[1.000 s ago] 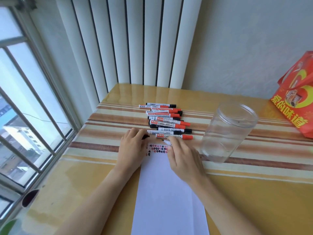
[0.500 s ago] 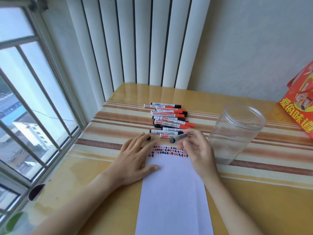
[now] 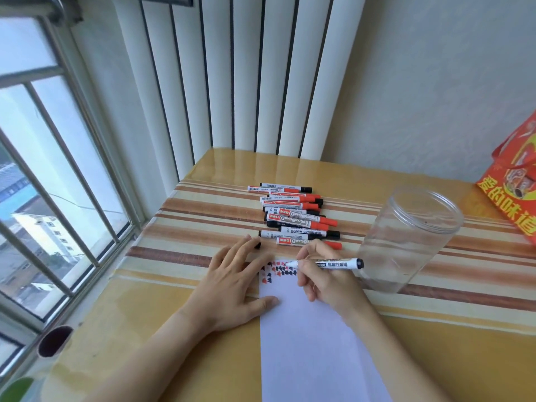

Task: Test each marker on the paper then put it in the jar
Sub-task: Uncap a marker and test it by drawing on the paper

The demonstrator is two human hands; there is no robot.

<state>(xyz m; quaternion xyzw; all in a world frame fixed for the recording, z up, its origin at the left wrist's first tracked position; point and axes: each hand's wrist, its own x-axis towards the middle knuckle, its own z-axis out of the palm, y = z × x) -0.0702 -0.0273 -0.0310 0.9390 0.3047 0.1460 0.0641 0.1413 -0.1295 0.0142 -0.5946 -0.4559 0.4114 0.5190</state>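
Fingers of the right hand pinch a whiteboard marker, its tip seemingly touching the white paper beside the clear jar, while the left hand lies flat, fingers spread, on the paper's edge.

The left hand lies palm down with its 4 fingers spread and straight, thumb stretched out to the side, and its forearm runs back toward the lower left. The right hand has its fingers curled, thumb and forefinger pinching a marker near its tip end, with the knuckles turned up. Its forearm reaches in from the lower right.
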